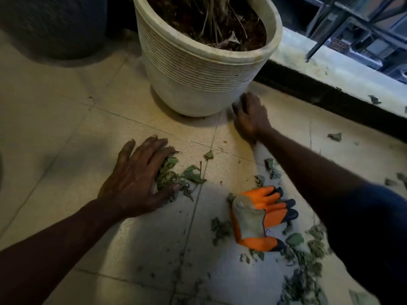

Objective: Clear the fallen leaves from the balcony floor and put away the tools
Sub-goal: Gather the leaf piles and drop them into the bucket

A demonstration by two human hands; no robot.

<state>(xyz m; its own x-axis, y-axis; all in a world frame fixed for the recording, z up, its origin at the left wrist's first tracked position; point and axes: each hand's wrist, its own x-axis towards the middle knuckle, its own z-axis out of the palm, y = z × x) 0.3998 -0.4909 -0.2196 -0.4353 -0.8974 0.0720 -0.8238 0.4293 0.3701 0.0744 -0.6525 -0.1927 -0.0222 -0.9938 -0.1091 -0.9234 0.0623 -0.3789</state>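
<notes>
Lower right of frame: showing loose scatter of torn green leaves [308,258] on pale tiled floor [66,133], thickening toward bottom edge.

Slightly up & left: lying flat among leaf bits, orange/grey gloves [259,219], stacked, dark fingertips pointing right.

Centre-left: reaching in from lower left & pressing palm-down w/ left hand [136,181] on small leaf pile [174,175]. Spreading fingers nearly straight, laying thumb along pile's near edge; covering, not gripping. Showing a few single leaf bits just right of pile.

Centre-right: reaching across frame from right edge w/ right hand [248,115], blurred. Bending fingers loosely, touching tips to floor just beside base of cream pot [193,73]; holding nothing that can be made out.

Upper centre: standing upright on tiles, cream pot w/ ribbed upper wall, carrying brown soil & dry stems.

Upper left: partly showing dark rounded pot [55,25], standing apart from cream pot.

Upper right: running diagonally, pale ledge [330,69] above dark skirting, bearing a few leaf bits. Beyond it, crossing top corner, metal railing [352,20].
</notes>
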